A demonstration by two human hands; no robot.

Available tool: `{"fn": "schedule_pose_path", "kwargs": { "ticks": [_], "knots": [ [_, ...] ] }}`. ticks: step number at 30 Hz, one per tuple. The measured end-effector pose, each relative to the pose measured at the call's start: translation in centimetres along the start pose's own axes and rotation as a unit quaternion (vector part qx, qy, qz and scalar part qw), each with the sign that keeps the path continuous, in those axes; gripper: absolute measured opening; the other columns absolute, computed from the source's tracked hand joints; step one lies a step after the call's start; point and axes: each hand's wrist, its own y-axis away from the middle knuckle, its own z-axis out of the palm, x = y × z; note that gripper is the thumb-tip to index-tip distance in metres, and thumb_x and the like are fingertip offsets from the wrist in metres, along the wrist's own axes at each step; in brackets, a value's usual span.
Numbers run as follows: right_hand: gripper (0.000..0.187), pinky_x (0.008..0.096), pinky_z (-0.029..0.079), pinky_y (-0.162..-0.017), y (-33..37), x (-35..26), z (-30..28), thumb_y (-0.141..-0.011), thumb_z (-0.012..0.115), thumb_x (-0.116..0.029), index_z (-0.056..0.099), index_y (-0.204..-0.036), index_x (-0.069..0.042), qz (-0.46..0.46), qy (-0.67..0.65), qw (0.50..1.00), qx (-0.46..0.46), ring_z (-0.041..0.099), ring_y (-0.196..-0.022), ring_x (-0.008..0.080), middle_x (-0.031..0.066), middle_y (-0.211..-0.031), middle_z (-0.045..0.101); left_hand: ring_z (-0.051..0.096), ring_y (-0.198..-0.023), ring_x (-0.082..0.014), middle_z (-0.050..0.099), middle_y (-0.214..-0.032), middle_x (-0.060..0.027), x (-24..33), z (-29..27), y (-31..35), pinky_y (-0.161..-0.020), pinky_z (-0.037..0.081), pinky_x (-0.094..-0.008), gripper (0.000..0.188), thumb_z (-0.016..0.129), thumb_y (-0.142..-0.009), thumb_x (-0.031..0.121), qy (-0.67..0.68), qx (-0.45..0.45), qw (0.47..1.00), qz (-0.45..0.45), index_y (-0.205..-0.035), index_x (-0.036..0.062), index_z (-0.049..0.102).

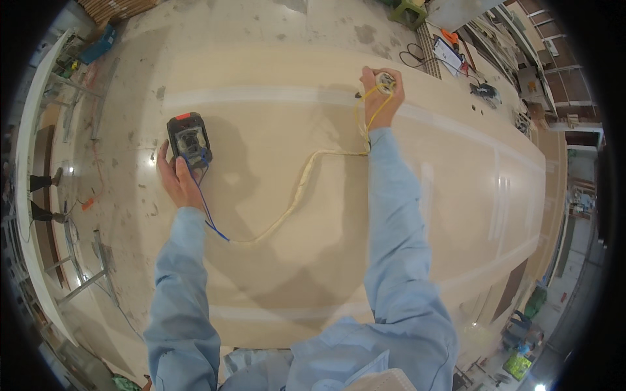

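Note:
My left hand (177,177) grips the lower end of a black block with a red tab (190,138). It looks like a power-tool battery pack, with something pale and rough on its face. Blue wires (210,208) run from it into a cable wrapped in cream tape (301,184), which curves across the pale board (293,274). At the far right of that board, my right hand (380,107) is closed around a small round whitish piece (386,83). Yellow wires (374,119) loop from this piece over the hand and down to the cable's other end.
Past the board's far right edge lie a clipboard (448,57), a black power tool (486,94) and a dark cord. A green stool (409,13) stands at the back. Metal trestles (81,283) and another person's legs (47,199) are on the left.

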Motion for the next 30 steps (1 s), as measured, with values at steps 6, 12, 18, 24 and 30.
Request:
{"fn": "schedule_pose_path", "kwargs": {
  "ticks": [6, 12, 18, 24, 30],
  "knots": [
    [0.022, 0.0254, 0.05, -0.06, 0.7, -0.7, -1.8, -0.082, 0.077, -0.004, 0.056, -0.09, -0.003, -0.114, -0.079, 0.99, 0.018, 0.061, -0.07, 0.011, 0.0048, -0.079, 0.064, 0.057, -0.081, -0.0094, 0.064, -0.102, -0.0049, 0.3, 0.1, -0.1, -0.064, 0.046, -0.0228, 0.057, 0.054, -0.098, 0.038, -0.01, 0.001, 1.0, 0.004, -0.142, 0.0052, 0.042],
    [0.022, 0.0258, 0.051, -0.062, 2.6, -1.4, -1.8, -0.082, 0.077, -0.004, 0.057, -0.09, -0.002, -0.035, 0.054, 0.998, -0.026, 0.063, -0.072, 0.0121, 0.0066, -0.079, 0.064, 0.057, -0.081, -0.0095, 0.064, -0.1, -0.0046, 0.1, -0.1, -0.2, -0.063, 0.046, -0.0228, 0.055, 0.054, -0.097, 0.037, -0.017, 0.001, 1.0, -0.001, -0.141, 0.0049, 0.043],
    [0.023, 0.0245, 0.049, -0.061, 4.7, -2.6, -4.1, -0.082, 0.078, -0.006, 0.056, -0.09, -0.003, -0.097, -0.094, 0.99, 0.034, 0.06, -0.071, 0.0104, 0.0044, -0.079, 0.063, 0.059, -0.083, -0.0104, 0.065, -0.1, -0.0058, 0.0, -0.1, -0.1, -0.062, 0.047, -0.0229, 0.054, 0.055, -0.098, 0.033, 0.016, -0.002, 1.0, -0.006, -0.141, 0.0041, 0.042],
    [0.022, 0.0243, 0.049, -0.062, 6.4, -2.3, -3.8, -0.082, 0.078, -0.007, 0.057, -0.089, -0.004, -0.094, 0.037, 0.995, -0.008, 0.059, -0.07, 0.0097, 0.0044, -0.079, 0.064, 0.06, -0.085, -0.0114, 0.065, -0.104, -0.0075, 0.0, -0.3, -0.2, -0.062, 0.048, -0.0234, 0.051, 0.055, -0.098, 0.028, 0.011, -0.014, 1.0, -0.005, -0.141, 0.0038, 0.041],
    [0.021, 0.0257, 0.05, -0.062, 8.5, -3.1, -5.8, -0.082, 0.077, -0.006, 0.057, -0.088, -0.004, -0.083, 0.018, 0.996, -0.012, 0.06, -0.069, 0.0109, 0.0054, -0.08, 0.065, 0.061, -0.084, -0.0124, 0.065, -0.105, -0.0101, 0.7, -0.1, 0.0, -0.062, 0.049, -0.0236, 0.051, 0.055, -0.098, 0.027, 0.007, -0.008, 1.0, -0.02, -0.141, 0.0034, 0.041]
  ]
}}
